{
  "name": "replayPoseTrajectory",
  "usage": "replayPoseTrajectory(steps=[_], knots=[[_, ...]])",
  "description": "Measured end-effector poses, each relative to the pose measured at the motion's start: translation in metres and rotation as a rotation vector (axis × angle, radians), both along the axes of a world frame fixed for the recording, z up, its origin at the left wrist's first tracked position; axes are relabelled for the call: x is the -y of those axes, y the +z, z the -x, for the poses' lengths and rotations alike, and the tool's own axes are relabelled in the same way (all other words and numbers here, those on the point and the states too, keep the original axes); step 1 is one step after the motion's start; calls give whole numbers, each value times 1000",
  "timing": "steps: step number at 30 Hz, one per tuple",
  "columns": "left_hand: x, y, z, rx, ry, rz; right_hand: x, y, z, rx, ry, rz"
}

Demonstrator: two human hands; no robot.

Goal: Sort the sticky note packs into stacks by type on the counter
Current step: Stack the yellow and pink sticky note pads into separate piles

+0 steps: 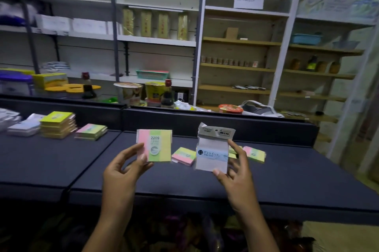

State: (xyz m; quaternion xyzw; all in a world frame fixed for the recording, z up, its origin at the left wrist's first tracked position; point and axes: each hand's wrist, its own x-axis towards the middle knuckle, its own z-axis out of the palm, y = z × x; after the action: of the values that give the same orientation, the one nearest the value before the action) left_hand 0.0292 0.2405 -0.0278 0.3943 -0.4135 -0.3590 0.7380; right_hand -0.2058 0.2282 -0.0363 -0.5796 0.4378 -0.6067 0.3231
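My left hand point(125, 166) holds up a pink, green and yellow striped pack point(155, 145) marked 2209 above the dark counter point(61, 161). My right hand point(235, 166) holds a white pack point(213, 149) in a clear hanging bag. Behind the hands, loose striped packs lie on the counter: one point(183, 155) between the hands, another point(255, 154) to the right. At the far left stand three stacks: white packs point(24, 127), yellow-green packs point(57, 125) and a low striped stack point(91, 131).
A raised dark ledge point(205, 117) runs along the counter's back, with cup noodles, bottles and jars behind it. Shelving units fill the wall beyond. The counter's front edge point(184, 196) is just below my wrists.
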Motion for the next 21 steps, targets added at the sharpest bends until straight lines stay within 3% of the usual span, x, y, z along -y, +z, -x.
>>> replayPoseTrajectory(steps=[12, 21], knots=[[-101, 1, -126, -27, 45, 23, -70, 8, -125, -11, 86, 11], [-138, 9, -200, 1, 159, 49, -72, 17, -205, -59, 197, 37]])
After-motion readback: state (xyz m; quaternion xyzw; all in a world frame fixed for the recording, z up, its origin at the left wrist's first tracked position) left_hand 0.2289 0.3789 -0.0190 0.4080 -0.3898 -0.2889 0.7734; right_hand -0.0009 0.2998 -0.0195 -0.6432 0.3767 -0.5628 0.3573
